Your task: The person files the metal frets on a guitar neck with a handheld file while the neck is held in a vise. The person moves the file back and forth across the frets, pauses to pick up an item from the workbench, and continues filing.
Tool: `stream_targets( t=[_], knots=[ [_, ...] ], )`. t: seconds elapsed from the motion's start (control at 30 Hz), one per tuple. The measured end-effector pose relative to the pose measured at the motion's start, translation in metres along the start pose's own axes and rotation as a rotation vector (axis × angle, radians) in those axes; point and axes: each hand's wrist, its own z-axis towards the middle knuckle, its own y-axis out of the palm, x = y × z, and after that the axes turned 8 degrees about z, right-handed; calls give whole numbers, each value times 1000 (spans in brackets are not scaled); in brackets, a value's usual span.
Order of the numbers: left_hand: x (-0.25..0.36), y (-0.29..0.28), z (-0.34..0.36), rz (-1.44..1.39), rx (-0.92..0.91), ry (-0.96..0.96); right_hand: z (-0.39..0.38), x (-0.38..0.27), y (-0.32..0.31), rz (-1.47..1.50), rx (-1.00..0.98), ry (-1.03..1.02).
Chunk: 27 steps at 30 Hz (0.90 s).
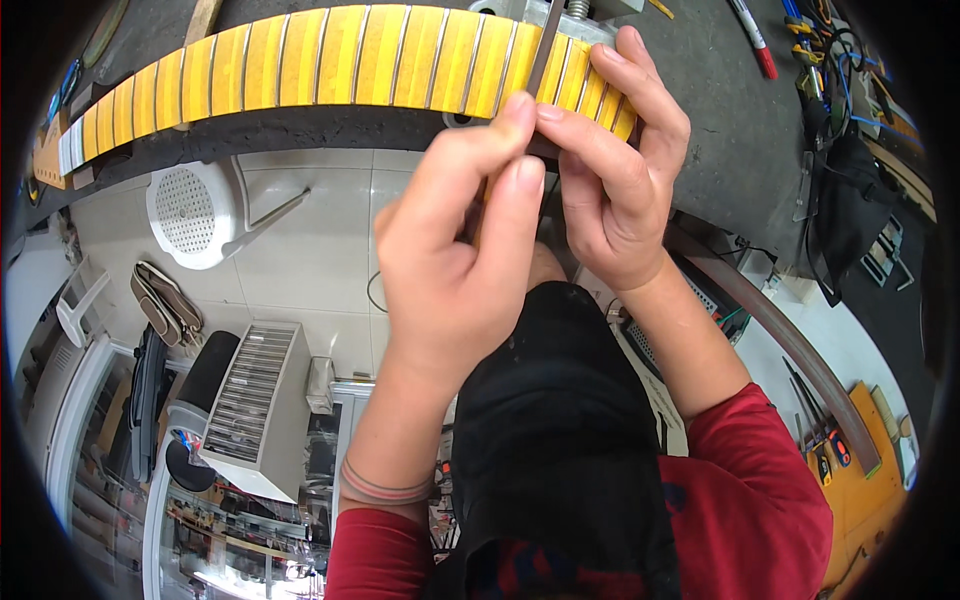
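A long guitar neck (300,65), its fretboard covered in yellow tape between metal frets, lies along the dark bench edge. My left hand (450,240) is closed on a narrow dark file (542,55) with a wooden handle, thumb and index finger along it, and the file crosses the neck near its right end. My right hand (625,185) curls at that right end, fingertips resting on the taped fretboard and the index fingertip against the file. Its thumb is partly hidden beneath the fingers. A metal fixture (578,10) sits just behind the neck there.
The dark bench (720,170) holds a red marker (755,40) and tools at the right. Below are a white stool (195,215), a white slotted box (255,400), bags and a glass cabinet at left, and an orange board (850,510) with tools at lower right.
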Motion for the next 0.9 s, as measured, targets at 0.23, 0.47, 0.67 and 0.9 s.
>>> stream_targets(
  t=[0.23, 0.47, 0.67, 0.9],
  knots=[
    [-10, -27, -66, 321, -11, 177, -1, 8, 2, 5, 66, 11],
    [13, -1, -3, 105, 5, 47, 4, 5, 3, 4, 68, 22],
    [2, -25, -59, 363, -32, 147, 0, 5, 0, 2, 55, 45],
    [9, -1, -9, 367, 5, 180, 0, 5, 1, 10, 49, 76]
  ],
)
